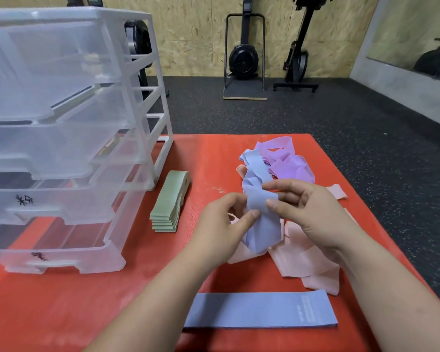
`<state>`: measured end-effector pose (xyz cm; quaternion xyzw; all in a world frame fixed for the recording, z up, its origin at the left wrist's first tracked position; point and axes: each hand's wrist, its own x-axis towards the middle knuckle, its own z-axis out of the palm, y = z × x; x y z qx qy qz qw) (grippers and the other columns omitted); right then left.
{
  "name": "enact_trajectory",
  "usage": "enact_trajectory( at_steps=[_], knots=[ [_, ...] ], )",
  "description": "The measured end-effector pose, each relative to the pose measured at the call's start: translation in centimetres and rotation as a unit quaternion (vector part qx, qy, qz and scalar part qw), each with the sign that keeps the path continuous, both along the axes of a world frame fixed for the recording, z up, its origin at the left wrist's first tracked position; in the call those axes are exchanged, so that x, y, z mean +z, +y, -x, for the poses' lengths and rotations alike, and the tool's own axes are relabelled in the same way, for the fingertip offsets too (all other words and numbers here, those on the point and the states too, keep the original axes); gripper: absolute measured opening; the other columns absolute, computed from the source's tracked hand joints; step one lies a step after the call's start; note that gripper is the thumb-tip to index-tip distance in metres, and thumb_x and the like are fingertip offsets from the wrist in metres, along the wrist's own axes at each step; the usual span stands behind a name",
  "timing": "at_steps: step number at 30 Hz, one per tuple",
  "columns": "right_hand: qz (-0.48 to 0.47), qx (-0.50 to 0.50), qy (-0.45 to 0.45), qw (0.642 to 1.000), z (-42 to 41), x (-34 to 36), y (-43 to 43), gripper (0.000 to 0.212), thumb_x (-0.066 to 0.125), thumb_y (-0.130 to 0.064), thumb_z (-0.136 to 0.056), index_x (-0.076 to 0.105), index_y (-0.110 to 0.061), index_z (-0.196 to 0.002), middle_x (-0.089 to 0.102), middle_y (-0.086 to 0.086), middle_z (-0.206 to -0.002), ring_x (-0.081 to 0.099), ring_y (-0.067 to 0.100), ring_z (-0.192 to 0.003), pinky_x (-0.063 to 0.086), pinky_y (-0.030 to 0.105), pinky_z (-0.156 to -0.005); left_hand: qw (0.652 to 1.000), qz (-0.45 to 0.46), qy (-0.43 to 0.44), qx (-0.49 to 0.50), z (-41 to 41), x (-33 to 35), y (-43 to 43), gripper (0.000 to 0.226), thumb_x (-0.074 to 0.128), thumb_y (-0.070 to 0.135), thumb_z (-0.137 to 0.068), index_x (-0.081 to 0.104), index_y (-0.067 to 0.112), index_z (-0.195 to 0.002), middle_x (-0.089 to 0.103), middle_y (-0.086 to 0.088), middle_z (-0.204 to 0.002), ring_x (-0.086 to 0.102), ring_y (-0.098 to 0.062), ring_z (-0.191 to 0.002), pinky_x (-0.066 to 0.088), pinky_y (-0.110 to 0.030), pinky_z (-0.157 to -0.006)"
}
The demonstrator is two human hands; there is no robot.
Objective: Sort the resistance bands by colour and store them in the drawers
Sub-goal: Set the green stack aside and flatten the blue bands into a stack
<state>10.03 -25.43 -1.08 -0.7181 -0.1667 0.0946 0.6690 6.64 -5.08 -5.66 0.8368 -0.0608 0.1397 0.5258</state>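
A blue resistance band (262,224) hangs crumpled between my two hands above the red mat (208,158). My left hand (221,224) pinches its left edge, and my right hand (305,209) pinches its top right. Another blue band (262,311) lies flat at the mat's near edge. Several green bands (169,201) are stacked neatly beside the clear plastic drawer unit (66,138) at the left. Purple bands (287,161) are heaped at the far side. Pink bands (305,255) lie loose under my hands.
The drawer unit has several translucent drawers, all pushed in, two with black marks on the front. Beyond the mat is dark speckled gym flooring (353,128). Upright exercise machines (244,57) stand against a wooden board wall.
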Motion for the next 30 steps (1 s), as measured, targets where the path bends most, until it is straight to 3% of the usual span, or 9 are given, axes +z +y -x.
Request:
enact_trajectory(
  at_steps=[4,7,10,13,17,20,23,26,30],
  knots=[
    [0.01,-0.086,-0.038,0.996,-0.6,-0.3,-0.4,0.033,0.084,-0.007,-0.084,0.077,-0.02,-0.114,0.079,0.005,-0.099,0.075,0.017,-0.099,0.059,0.031,-0.093,1.0,-0.003,0.008,0.021,0.0,0.2,0.5,0.026,0.077,0.037,-0.095,0.071,0.041,-0.119,0.059,0.017,-0.12,0.06,-0.001,-0.111,0.052,-0.027,-0.089],
    [-0.014,-0.104,-0.064,0.992,-0.7,-0.2,-0.2,0.037,0.088,-0.001,-0.078,0.077,-0.021,-0.107,0.075,0.0,-0.086,0.073,0.014,-0.086,0.059,0.026,-0.085,0.999,0.04,-0.012,0.008,0.3,0.9,0.4,0.031,0.075,0.038,-0.097,0.07,0.035,-0.127,0.068,0.016,-0.123,0.064,-0.004,-0.114,0.054,-0.032,-0.094],
    [-0.009,-0.06,-0.09,0.994,0.0,0.3,0.4,0.038,0.089,0.001,-0.076,0.076,-0.019,-0.106,0.075,0.011,-0.092,0.072,0.021,-0.085,0.061,0.03,-0.084,0.998,0.059,-0.017,-0.007,0.4,1.5,0.0,0.029,0.074,0.04,-0.097,0.071,0.034,-0.125,0.075,0.01,-0.109,0.07,-0.011,-0.104,0.056,-0.037,-0.091],
    [0.028,-0.033,-0.111,0.993,0.2,-0.1,1.0,0.036,0.087,0.001,-0.08,0.071,-0.018,-0.106,0.074,0.014,-0.095,0.071,0.034,-0.089,0.06,0.037,-0.084,0.998,0.059,-0.019,-0.023,0.5,1.6,-0.1,0.004,0.075,0.03,-0.099,0.076,0.029,-0.103,0.075,-0.001,-0.087,0.067,-0.021,-0.079,0.054,-0.048,-0.074],
    [0.079,0.032,-0.051,0.995,-0.2,-1.4,0.7,0.041,0.083,-0.016,-0.088,0.063,-0.03,-0.121,0.074,0.014,-0.098,0.072,0.031,-0.09,0.058,0.041,-0.083,0.997,0.074,-0.034,-0.019,0.5,1.6,0.4,0.006,0.075,0.022,-0.099,0.074,0.025,-0.094,0.073,-0.009,-0.082,0.061,-0.033,-0.073,0.05,-0.049,-0.067],
    [0.174,0.097,-0.076,0.977,0.0,-2.0,0.7,0.028,0.079,-0.02,-0.092,0.07,-0.03,-0.117,0.078,0.0,-0.103,0.076,0.018,-0.097,0.061,0.045,-0.087,0.997,0.07,-0.04,-0.008,0.5,1.7,0.9,0.01,0.073,0.017,-0.1,0.073,0.026,-0.094,0.073,0.004,-0.084,0.066,-0.026,-0.078,0.054,-0.046,-0.071],
    [0.25,0.063,-0.138,0.956,0.0,-2.2,0.6,0.013,0.082,-0.031,-0.089,0.072,-0.029,-0.098,0.076,-0.011,-0.095,0.072,0.007,-0.088,0.059,0.043,-0.082,0.993,0.088,-0.07,0.031,0.1,2.1,1.7,0.013,0.073,0.015,-0.099,0.072,0.026,-0.092,0.071,0.01,-0.082,0.064,-0.011,-0.077,0.053,-0.036,-0.071],
    [0.278,0.031,-0.155,0.948,-0.4,-2.0,-0.3,0.014,0.084,-0.03,-0.085,0.071,-0.032,-0.09,0.073,-0.014,-0.088,0.068,0.006,-0.082,0.056,0.034,-0.075,0.979,0.142,-0.107,0.101,0.2,2.9,2.6,0.008,0.072,0.013,-0.1,0.072,0.019,-0.094,0.071,0.003,-0.085,0.064,-0.012,-0.08,0.053,-0.035,-0.075],
    [0.329,0.012,-0.18,0.927,-0.8,-1.9,-2.4,0.029,0.088,-0.026,-0.08,0.071,-0.039,-0.099,0.072,-0.023,-0.098,0.066,0.001,-0.095,0.053,0.028,-0.087,0.961,0.192,-0.111,0.164,0.9,3.3,4.4,0.007,0.071,0.019,-0.101,0.077,0.02,-0.104,0.078,0.002,-0.097,0.071,-0.013,-0.089,0.057,-0.032,-0.081]
  ],
)
